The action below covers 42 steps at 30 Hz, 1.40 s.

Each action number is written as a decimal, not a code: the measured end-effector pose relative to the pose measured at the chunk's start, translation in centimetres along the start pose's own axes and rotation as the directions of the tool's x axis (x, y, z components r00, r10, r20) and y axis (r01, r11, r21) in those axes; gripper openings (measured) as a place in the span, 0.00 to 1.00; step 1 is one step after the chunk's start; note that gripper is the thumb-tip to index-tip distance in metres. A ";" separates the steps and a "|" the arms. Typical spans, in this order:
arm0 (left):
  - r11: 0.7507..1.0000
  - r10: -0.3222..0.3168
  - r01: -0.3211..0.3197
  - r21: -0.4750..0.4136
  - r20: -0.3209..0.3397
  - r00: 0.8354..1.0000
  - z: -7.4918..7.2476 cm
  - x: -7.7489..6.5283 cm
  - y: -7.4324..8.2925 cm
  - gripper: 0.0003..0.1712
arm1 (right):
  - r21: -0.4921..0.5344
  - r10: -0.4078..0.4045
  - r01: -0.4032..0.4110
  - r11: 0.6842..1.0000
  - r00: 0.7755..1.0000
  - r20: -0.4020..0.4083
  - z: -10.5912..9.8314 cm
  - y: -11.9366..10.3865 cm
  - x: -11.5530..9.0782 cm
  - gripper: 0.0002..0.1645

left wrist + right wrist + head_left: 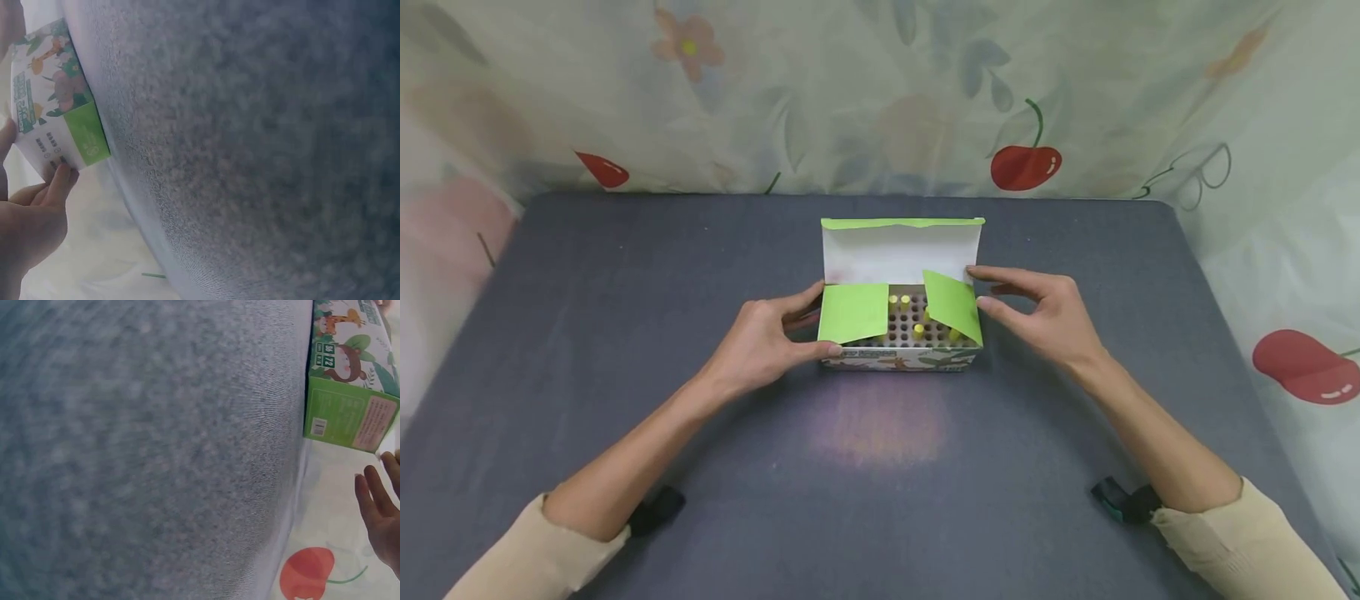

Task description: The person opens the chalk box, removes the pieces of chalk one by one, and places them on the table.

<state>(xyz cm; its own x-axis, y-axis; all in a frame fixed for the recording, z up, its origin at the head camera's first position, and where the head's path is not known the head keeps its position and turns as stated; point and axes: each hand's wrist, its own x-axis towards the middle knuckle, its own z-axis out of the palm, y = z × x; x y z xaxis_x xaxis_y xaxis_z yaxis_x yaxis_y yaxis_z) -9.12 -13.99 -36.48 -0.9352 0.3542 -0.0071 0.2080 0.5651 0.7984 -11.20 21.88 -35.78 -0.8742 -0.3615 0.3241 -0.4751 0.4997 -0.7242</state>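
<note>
Your left hand point(763, 337) holds the left end of the box point(887, 360), thumb at the near corner, the other fingers against the end wall. Your right hand point(1048, 312) has its thumb and forefinger spread beside the right flap point(953, 307), near the lid's hinge; whether they touch is hard to tell. Just inward of your left fingers lies the left flap point(853, 312); between both hands, yellow-ended sticks point(918, 331) stand in the box's holed insert point(904, 339). Beyond your fingertips rises the lid point(901, 252). The box looks like light card, likely smooth, its flaps springy and easily creased. Best hold the stiffer end walls low, squeezing gently; guide flaps by their edges.
</note>
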 end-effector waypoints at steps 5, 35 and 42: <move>0.998 0.068 -0.068 -0.008 -0.033 0.997 0.3 -0.1 -0.1 0.49 | -0.089 -0.039 0.041 0.995 0.999 0.021 0.2 0.5 -0.1 0.28; 0.986 0.050 -0.071 0.148 0.143 0.989 -1.1 1.8 0.4 0.56 | -0.299 -0.001 0.088 0.950 0.960 0.279 0.4 0.7 -0.7 0.49; 0.980 0.030 -0.057 0.190 0.142 0.989 -1.1 1.8 0.6 0.55 | -0.326 -0.016 0.113 0.939 0.958 0.285 0.4 0.6 -0.7 0.50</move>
<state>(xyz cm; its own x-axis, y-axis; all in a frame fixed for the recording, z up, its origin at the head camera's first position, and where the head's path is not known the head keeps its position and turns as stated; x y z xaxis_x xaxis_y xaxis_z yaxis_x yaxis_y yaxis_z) -11.00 -13.85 -35.30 -0.8784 0.4731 -0.0679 0.3121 0.6753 0.6682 -10.81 22.11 -36.73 -0.8016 -0.5790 0.1489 -0.5773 0.6848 -0.4447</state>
